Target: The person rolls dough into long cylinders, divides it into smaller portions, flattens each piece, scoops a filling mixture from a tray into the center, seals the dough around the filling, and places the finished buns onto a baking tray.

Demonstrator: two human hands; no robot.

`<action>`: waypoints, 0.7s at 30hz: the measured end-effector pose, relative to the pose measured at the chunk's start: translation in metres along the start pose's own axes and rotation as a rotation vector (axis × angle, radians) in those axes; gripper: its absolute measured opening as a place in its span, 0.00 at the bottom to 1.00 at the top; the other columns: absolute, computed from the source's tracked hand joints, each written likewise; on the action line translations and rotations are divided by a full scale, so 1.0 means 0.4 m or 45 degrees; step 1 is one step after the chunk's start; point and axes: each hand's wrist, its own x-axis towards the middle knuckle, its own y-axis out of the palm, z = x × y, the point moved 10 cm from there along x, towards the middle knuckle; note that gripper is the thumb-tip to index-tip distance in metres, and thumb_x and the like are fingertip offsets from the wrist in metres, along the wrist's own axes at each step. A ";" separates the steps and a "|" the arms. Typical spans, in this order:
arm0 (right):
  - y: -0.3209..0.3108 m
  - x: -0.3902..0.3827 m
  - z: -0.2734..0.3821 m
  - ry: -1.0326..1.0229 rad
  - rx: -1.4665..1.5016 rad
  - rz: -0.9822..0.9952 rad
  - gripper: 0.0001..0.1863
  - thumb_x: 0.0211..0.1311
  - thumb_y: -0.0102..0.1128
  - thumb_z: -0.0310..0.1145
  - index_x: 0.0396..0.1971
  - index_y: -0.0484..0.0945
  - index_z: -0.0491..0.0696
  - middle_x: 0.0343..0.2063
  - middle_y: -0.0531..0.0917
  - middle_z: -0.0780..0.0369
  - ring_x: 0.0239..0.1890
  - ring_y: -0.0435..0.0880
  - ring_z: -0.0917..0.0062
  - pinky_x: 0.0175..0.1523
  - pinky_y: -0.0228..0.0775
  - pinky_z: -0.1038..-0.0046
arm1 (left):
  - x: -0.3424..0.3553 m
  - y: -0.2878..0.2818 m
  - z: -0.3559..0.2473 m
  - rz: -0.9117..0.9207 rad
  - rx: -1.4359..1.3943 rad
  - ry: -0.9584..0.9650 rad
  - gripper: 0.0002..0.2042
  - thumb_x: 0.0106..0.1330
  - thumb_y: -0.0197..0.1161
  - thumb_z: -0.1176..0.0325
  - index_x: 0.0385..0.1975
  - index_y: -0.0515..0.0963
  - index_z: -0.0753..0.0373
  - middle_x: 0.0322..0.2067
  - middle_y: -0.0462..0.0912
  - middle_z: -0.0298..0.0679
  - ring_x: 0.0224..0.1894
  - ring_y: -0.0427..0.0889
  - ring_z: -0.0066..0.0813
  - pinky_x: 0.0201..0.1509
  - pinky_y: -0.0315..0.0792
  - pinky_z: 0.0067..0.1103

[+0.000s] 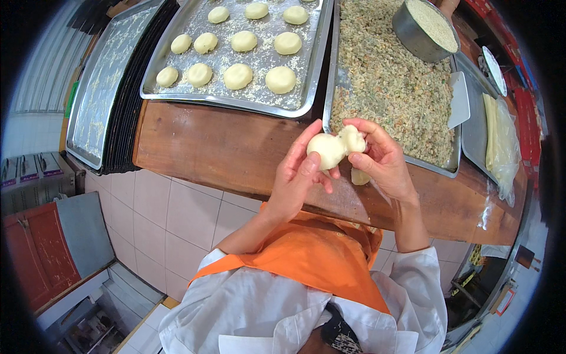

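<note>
From here the dough piece (pixel 326 151) looks smooth and matt, its pinched-off end rougher. The dough rounds (pixel 237 76) are just as smooth, on a shiny metal tray (pixel 227 105). I see coarse, crumbly filling (pixel 383 88) and a duller metal pot (pixel 414 38). The table (pixel 224 133) is wood with a soft sheen; the bag (pixel 507 147), crinkled glossy plastic; the apron (pixel 306 259) and white coat (pixel 247 304), creased matt cloth.
</note>
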 end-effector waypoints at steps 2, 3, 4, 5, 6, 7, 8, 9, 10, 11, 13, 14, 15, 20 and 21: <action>-0.001 -0.005 0.025 -0.012 0.064 -0.036 0.19 0.54 0.53 0.19 0.48 0.67 0.45 0.45 0.70 0.66 0.46 0.70 0.83 0.50 0.64 0.80 | -0.001 0.001 0.001 -0.012 0.007 -0.038 0.27 0.67 0.48 0.69 0.63 0.47 0.62 0.47 0.70 0.41 0.34 0.74 0.24 0.29 0.73 0.17; -0.002 -0.009 0.034 -0.017 0.097 -0.054 0.17 0.53 0.53 0.18 0.44 0.68 0.45 0.44 0.70 0.66 0.45 0.70 0.83 0.49 0.64 0.80 | -0.005 0.007 -0.010 -0.043 0.062 -0.022 0.26 0.67 0.48 0.68 0.63 0.49 0.62 0.46 0.70 0.41 0.32 0.74 0.24 0.28 0.73 0.16; -0.001 -0.010 0.041 -0.046 0.050 -0.052 0.16 0.52 0.52 0.18 0.42 0.68 0.45 0.43 0.70 0.66 0.45 0.70 0.83 0.49 0.64 0.80 | -0.008 0.006 -0.017 -0.074 0.118 -0.006 0.25 0.67 0.48 0.68 0.62 0.51 0.63 0.45 0.71 0.41 0.31 0.74 0.24 0.28 0.72 0.16; 0.000 -0.010 0.048 -0.074 0.003 -0.049 0.14 0.51 0.51 0.17 0.40 0.68 0.46 0.42 0.70 0.66 0.44 0.70 0.83 0.49 0.63 0.81 | -0.009 0.007 -0.008 -0.042 0.163 -0.058 0.24 0.67 0.47 0.67 0.61 0.52 0.63 0.45 0.71 0.41 0.29 0.74 0.23 0.27 0.72 0.16; 0.001 -0.009 0.056 -0.104 -0.043 -0.045 0.13 0.51 0.50 0.17 0.37 0.68 0.46 0.41 0.70 0.66 0.44 0.70 0.83 0.48 0.63 0.81 | -0.010 0.002 -0.003 -0.011 0.210 -0.108 0.22 0.68 0.47 0.66 0.60 0.54 0.63 0.44 0.72 0.42 0.28 0.74 0.23 0.27 0.72 0.15; 0.008 -0.010 0.063 -0.167 -0.105 0.005 0.13 0.50 0.50 0.16 0.37 0.68 0.46 0.40 0.70 0.66 0.44 0.70 0.83 0.48 0.63 0.81 | -0.010 -0.005 0.002 0.019 0.258 -0.157 0.21 0.68 0.46 0.65 0.59 0.55 0.64 0.44 0.72 0.42 0.27 0.74 0.23 0.27 0.72 0.15; 0.013 -0.012 0.065 -0.230 -0.166 0.056 0.13 0.49 0.49 0.16 0.36 0.67 0.46 0.40 0.70 0.66 0.44 0.70 0.84 0.48 0.62 0.81 | -0.007 -0.022 0.027 0.043 0.221 -0.289 0.21 0.68 0.46 0.65 0.59 0.55 0.64 0.44 0.72 0.42 0.27 0.75 0.23 0.27 0.72 0.15; 0.021 -0.015 0.070 -0.290 -0.231 0.104 0.13 0.48 0.48 0.16 0.35 0.67 0.46 0.39 0.70 0.66 0.43 0.69 0.84 0.48 0.62 0.81 | -0.002 -0.039 0.051 0.069 0.180 -0.422 0.21 0.69 0.45 0.64 0.58 0.56 0.63 0.44 0.72 0.43 0.27 0.75 0.23 0.26 0.72 0.15; 0.024 -0.015 0.068 -0.271 -0.251 0.114 0.14 0.47 0.48 0.16 0.36 0.67 0.46 0.39 0.70 0.66 0.43 0.69 0.84 0.48 0.62 0.81 | -0.002 -0.048 0.063 0.040 0.162 -0.457 0.20 0.69 0.45 0.64 0.58 0.56 0.63 0.44 0.72 0.43 0.28 0.76 0.23 0.26 0.72 0.14; 0.029 -0.015 0.068 -0.252 -0.270 0.124 0.14 0.47 0.48 0.16 0.37 0.67 0.46 0.38 0.70 0.66 0.43 0.69 0.84 0.48 0.62 0.81 | -0.001 -0.052 0.070 0.009 0.143 -0.491 0.20 0.69 0.45 0.63 0.58 0.57 0.63 0.43 0.73 0.43 0.29 0.77 0.23 0.27 0.72 0.14; 0.029 -0.011 0.060 -0.170 -0.236 0.067 0.15 0.47 0.47 0.17 0.37 0.68 0.45 0.38 0.70 0.65 0.42 0.69 0.84 0.48 0.62 0.82 | 0.005 -0.024 0.045 -0.165 0.155 -0.356 0.19 0.69 0.44 0.63 0.57 0.58 0.63 0.41 0.74 0.42 0.31 0.78 0.23 0.27 0.73 0.14; 0.027 -0.011 0.056 -0.107 -0.185 -0.008 0.15 0.47 0.47 0.17 0.38 0.69 0.45 0.38 0.70 0.65 0.42 0.69 0.84 0.48 0.62 0.82 | 0.006 -0.015 0.027 -0.237 0.102 -0.267 0.19 0.69 0.44 0.64 0.56 0.59 0.64 0.39 0.75 0.41 0.33 0.78 0.24 0.27 0.73 0.14; 0.019 -0.010 0.047 -0.039 -0.127 -0.077 0.15 0.48 0.48 0.17 0.38 0.70 0.44 0.38 0.70 0.65 0.42 0.70 0.84 0.48 0.62 0.82 | 0.006 -0.007 0.006 -0.318 0.049 -0.179 0.18 0.69 0.44 0.64 0.56 0.59 0.64 0.37 0.76 0.40 0.34 0.78 0.24 0.28 0.73 0.14; 0.018 -0.010 0.062 -0.175 -0.274 -0.010 0.13 0.49 0.49 0.18 0.36 0.72 0.44 0.38 0.71 0.65 0.41 0.71 0.82 0.45 0.64 0.81 | -0.013 0.025 -0.038 -0.207 0.301 0.136 0.15 0.69 0.43 0.65 0.52 0.63 0.65 0.31 0.77 0.39 0.26 0.77 0.21 0.23 0.71 0.13; 0.020 -0.011 0.072 -0.216 -0.322 0.001 0.12 0.49 0.49 0.18 0.36 0.72 0.44 0.38 0.71 0.65 0.41 0.71 0.81 0.45 0.64 0.81 | -0.013 0.007 -0.023 -0.142 0.332 0.017 0.15 0.69 0.44 0.65 0.51 0.63 0.65 0.30 0.76 0.39 0.22 0.76 0.19 0.22 0.69 0.13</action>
